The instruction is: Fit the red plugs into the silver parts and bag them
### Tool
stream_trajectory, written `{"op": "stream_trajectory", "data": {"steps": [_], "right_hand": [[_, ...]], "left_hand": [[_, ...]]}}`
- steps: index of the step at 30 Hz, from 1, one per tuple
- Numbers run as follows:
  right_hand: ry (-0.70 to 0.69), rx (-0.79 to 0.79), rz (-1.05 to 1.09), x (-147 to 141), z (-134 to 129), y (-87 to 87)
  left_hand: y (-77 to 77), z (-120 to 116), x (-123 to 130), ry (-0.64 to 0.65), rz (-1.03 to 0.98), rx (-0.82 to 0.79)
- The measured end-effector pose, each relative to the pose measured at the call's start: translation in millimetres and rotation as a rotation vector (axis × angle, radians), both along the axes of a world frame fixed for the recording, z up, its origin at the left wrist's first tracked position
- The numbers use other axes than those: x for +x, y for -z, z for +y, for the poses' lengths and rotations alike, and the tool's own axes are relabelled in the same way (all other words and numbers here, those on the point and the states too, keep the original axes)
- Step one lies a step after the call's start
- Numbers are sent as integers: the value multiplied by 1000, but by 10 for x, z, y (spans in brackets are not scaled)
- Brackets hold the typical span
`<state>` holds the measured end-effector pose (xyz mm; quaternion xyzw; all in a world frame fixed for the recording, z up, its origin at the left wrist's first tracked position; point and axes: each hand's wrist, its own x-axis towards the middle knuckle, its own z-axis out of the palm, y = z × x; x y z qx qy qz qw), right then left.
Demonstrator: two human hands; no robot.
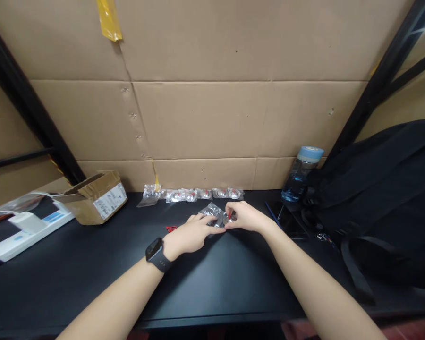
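My left hand, with a dark watch on its wrist, holds a clear plastic bag down on the black table. Its thumb and forefinger reach to the bag's right side. Close beside them, my right hand is closed in a pinch on a small round silvery piece with a red part. Fingers cover much of that piece, so whether it sits inside the bag I cannot tell. A small red tie lies just past my left wrist.
Several bagged round silvery pieces line the back edge, with a crumpled clear bag at their left. Leftward stand an open cardboard box and a white power strip. A water bottle, a phone and a black backpack occupy the right.
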<state>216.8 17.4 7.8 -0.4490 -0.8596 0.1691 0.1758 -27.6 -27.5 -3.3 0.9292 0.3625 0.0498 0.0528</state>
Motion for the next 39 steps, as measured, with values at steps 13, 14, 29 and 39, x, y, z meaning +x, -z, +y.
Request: {"op": "stream_trajectory", "data": {"steps": [13,14,29,39], "right_hand": [[-106,-144,113,47,12,-51],[-97,-129,134,23,19,-25],[63,146,71,-143,17,134],[161,283,-11,-350,114,281]], "left_hand": [[-14,-12,9,-6,-13,-26],[-14,-15,10,-1,-12,-25],[38,10,-19,38,-54,17],[44,34,-76,-29,-3,35]]}}
